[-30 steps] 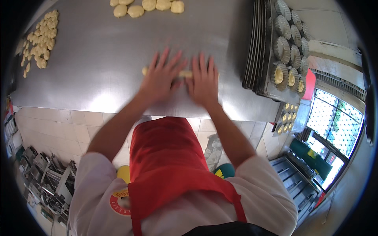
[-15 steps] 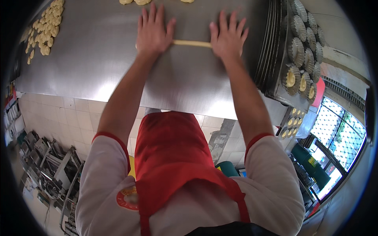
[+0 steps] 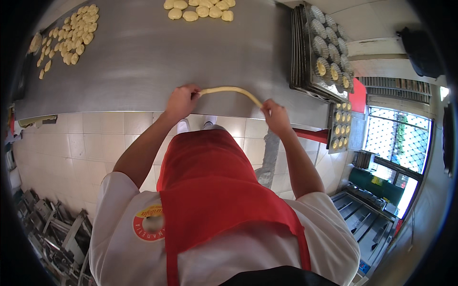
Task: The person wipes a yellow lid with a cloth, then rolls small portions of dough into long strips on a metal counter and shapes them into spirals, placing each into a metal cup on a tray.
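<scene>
A thin pale-yellow dough rope (image 3: 229, 89) stretches between my hands in an arch near the front edge of the metal table (image 3: 143, 62). Its left end is pinched in my left hand (image 3: 182, 101), fingers closed. The right end, lower and nearer me, is gripped by the fingers of my right hand (image 3: 276, 116). Beyond the rope, several dough pieces (image 3: 202, 10) lie grouped at the far middle. Another large cluster of dough pieces (image 3: 76, 33) spreads over the far left.
On the table's right stands a stack of baking trays (image 3: 298, 52), topped with fluted metal molds (image 3: 320, 46), a few holding dough. Below it, another tray (image 3: 337, 140) of filled molds juts past the table edge. Tiled floor (image 3: 100, 138) lies in front, with metal equipment (image 3: 57, 233) at lower left.
My hands were flat and spread on the table with the straight rope between them. Now they have drawn back toward me, fingers closed on its ends, and the rope bows.
</scene>
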`<state>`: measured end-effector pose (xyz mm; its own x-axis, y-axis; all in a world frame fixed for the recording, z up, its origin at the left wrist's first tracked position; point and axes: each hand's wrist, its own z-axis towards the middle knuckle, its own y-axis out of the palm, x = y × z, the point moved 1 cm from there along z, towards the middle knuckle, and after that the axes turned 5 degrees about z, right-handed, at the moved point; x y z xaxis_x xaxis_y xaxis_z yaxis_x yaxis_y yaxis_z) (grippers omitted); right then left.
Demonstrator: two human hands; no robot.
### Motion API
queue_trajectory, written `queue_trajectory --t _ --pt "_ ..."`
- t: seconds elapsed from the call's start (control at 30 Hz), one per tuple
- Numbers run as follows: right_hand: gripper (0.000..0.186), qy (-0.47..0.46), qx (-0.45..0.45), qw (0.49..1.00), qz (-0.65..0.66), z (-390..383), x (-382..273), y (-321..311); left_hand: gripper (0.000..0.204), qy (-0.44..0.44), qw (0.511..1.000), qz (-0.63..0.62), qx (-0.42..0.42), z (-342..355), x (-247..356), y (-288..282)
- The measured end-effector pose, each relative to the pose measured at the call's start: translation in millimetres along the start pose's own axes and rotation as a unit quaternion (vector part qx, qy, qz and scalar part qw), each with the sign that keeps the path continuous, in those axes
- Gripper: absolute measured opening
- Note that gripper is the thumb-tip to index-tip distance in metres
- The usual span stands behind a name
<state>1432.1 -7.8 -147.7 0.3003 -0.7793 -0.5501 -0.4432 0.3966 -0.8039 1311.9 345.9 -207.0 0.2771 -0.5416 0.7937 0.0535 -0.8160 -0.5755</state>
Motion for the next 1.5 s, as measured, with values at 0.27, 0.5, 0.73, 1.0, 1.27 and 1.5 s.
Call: queue_trajectory --t 0.27,0.5,0.73,1.0,1.27,1.5 --pt "0.019 -0.255 0.113 0.955 0.1 -54 -249 -135 0.026 0.097 0.905 -0.366 -0.194 -33 78 34" --pt "0.022 -0.064 -0.088 0.991 0.081 -91 -223 -153 0.03 0.152 0.745 -0.621 -0.191 -44 120 26" --pt "0.025 -0.009 0.103 0.956 0.274 -65 -190 -114 0.025 0.093 0.724 -0.63 -0.265 -30 137 15" --pt "0.05 0.14 0.12 0.765 0.618 -28 -110 -66 0.034 0.074 0.84 -0.495 -0.209 52 188 37" --pt "0.042 0.047 0.175 0.816 0.549 122 3 -220 0.059 0.221 0.966 -0.132 0.03 197 310 26" --pt "0.045 0.012 -0.01 0.987 0.159 229 103 -280 0.061 0.162 0.878 0.449 0.031 302 161 -14"
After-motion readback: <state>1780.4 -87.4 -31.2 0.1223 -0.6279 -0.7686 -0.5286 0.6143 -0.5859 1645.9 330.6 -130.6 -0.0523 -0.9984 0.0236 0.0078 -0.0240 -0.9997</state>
